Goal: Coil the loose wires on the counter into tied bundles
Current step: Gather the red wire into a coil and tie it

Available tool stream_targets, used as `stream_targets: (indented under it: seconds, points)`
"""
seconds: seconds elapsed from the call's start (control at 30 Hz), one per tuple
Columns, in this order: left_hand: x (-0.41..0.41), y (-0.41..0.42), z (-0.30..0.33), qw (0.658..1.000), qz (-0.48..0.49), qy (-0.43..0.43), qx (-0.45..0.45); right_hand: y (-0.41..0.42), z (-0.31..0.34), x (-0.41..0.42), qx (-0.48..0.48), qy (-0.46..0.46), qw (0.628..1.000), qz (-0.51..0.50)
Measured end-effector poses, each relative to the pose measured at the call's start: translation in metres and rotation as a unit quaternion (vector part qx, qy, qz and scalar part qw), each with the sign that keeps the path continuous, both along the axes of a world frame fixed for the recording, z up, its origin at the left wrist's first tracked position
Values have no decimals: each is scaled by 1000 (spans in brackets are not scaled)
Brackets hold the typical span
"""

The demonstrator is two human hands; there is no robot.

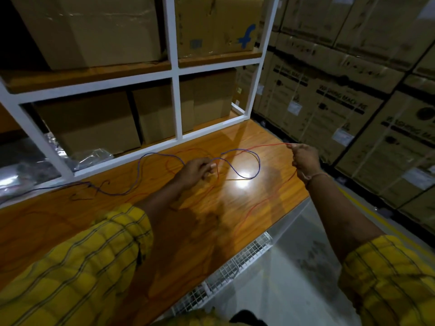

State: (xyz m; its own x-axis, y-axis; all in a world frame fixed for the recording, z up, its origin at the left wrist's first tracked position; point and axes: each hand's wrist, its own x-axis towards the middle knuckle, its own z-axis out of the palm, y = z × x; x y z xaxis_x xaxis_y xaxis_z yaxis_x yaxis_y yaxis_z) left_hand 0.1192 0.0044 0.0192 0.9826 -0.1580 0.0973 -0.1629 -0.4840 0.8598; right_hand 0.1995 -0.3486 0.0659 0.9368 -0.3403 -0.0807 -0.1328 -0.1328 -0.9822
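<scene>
On the wooden counter (247,137), my right hand (306,161) pinches the light, limp red wire (266,146) near its end, my left hand (197,169) apparently pinching its slack beside the sprawled blue wire (259,165).

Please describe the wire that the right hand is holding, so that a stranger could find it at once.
Start at the glossy wooden counter under the white shelf frame. At its right end, the right hand pinches a thin red wire. Unlike the thin blue wire looping flat beside it, this one is lifted off the wood.
</scene>
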Motion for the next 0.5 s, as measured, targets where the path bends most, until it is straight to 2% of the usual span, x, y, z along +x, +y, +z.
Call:
stream_targets:
  seconds: [0.2,0.3,0.33,0.4,0.43,0.5]
  points:
    - [-4,36,1,999,23,-4,24,-1,-5,12,-62,-12,998,-29]
    - [0,46,8,997,82,2,-6,4,1,14,-163,-32,986,2]
    - [2,46,12,992,112,28,-47,4,1,16,-205,-42,977,25]
    - [10,39,25,959,163,104,-206,2,5,17,-277,-56,955,87]
    - [15,35,34,925,184,131,-306,0,6,18,-300,-60,944,121]
    - [27,30,55,824,227,148,-497,-6,4,22,-306,-54,933,182]
